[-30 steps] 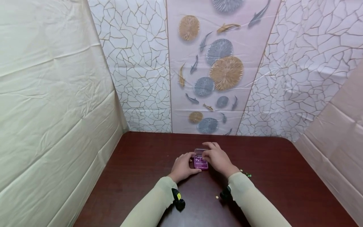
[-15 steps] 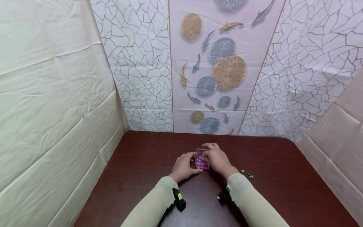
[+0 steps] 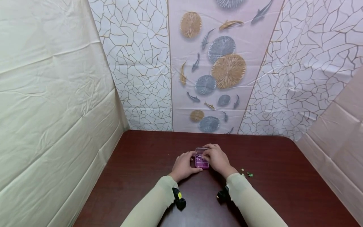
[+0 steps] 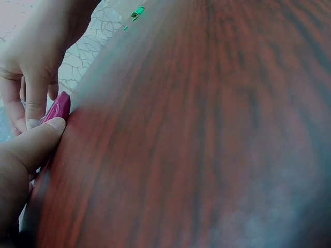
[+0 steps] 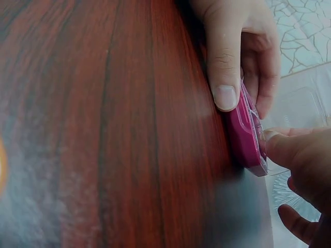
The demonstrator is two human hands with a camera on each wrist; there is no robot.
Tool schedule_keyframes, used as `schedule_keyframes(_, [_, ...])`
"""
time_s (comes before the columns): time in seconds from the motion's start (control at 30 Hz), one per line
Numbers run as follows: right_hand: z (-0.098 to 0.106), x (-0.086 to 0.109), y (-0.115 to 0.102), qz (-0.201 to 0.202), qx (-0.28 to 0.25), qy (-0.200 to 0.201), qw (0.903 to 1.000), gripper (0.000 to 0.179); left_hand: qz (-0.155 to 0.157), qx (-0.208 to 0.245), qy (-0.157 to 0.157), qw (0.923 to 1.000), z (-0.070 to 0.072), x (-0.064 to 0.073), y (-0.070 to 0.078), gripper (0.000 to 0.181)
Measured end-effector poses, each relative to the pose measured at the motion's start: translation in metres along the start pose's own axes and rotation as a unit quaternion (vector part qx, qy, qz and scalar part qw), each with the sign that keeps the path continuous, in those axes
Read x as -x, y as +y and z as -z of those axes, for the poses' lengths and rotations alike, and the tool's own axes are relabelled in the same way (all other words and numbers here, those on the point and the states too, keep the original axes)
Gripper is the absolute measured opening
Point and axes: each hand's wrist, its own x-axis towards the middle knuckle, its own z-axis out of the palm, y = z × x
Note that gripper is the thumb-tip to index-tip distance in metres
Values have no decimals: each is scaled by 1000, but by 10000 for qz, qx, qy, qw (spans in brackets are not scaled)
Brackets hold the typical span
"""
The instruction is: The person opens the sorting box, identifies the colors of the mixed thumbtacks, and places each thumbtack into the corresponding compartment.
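A small magenta pill box (image 3: 202, 163) lies on the table, its clear lid (image 3: 200, 150) raised at the far side. Its tray is divided into compartments, with a few small pale pieces in the far left part. My left hand (image 3: 183, 167) grips the box from the left, thumb on the near edge. Over the far right compartments my right hand (image 3: 218, 160) reaches in with thumb and forefinger close together. Any piece between those fingertips is hidden. In the right wrist view, the right thumb (image 5: 277, 146) meets the box's open side.
Small green pieces (image 3: 250, 174) and a cream piece (image 3: 242, 170) lie right of my right wrist. A yellowish piece (image 3: 217, 197) shows beside the black right wrist camera (image 3: 223, 194). The dark red table (image 3: 147, 176) ends at a patterned curtain (image 3: 141, 94).
The right hand stays at the box, its outer fingers slightly lower and less spread. My left hand keeps its grip. The view has shifted slightly.
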Motion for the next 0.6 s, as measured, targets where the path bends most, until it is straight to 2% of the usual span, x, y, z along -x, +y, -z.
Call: schedule_keyframes(0.6, [-2, 2, -3, -496, -173, -75, 9986, 7, 46, -13, 0, 10000, 0, 1, 1, 82])
